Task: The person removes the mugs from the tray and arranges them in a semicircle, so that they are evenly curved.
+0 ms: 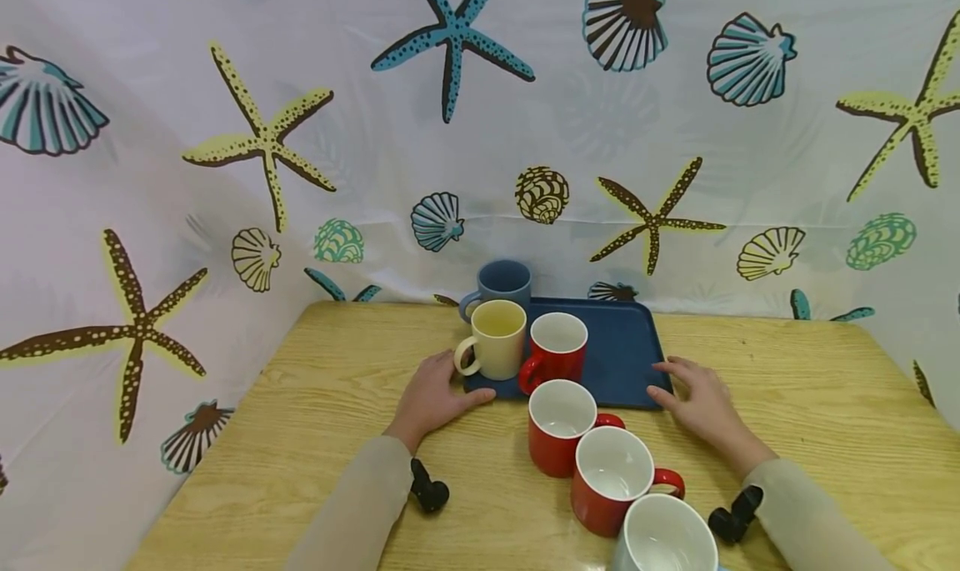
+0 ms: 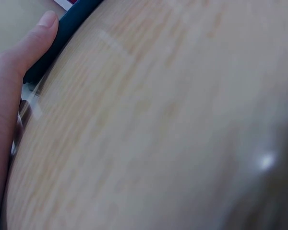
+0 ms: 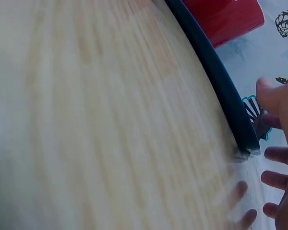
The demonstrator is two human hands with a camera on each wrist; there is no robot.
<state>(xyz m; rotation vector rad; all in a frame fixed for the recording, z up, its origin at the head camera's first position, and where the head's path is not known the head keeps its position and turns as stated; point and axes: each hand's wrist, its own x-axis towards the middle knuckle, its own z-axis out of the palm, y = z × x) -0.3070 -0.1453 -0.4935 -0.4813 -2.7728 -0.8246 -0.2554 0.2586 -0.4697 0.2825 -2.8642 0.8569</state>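
In the head view a dark blue tray [image 1: 618,354] bears a blue mug [image 1: 505,281], a cream-yellow mug [image 1: 501,350] and a red mug [image 1: 562,350], all toward its left side. My left hand [image 1: 437,398] is at the tray's front-left corner, thumb extended along the front edge, fingers partly hidden beside the yellow mug. The left wrist view shows that thumb [image 2: 41,36] against the tray's rim [image 2: 62,40]. Around the front-right corner, my right hand [image 1: 701,400] has its fingers spread and loosely bent, holding nothing. In the right wrist view its thumb [image 3: 273,98] is near the rim [image 3: 225,91].
A second red mug [image 1: 562,429], a third red mug [image 1: 611,479] and a white-lined mug [image 1: 667,533], cut off by the lower edge, form a diagonal row in front of the tray. Behind the wooden table [image 1: 330,371] hangs a shell-patterned cloth [image 1: 480,162].
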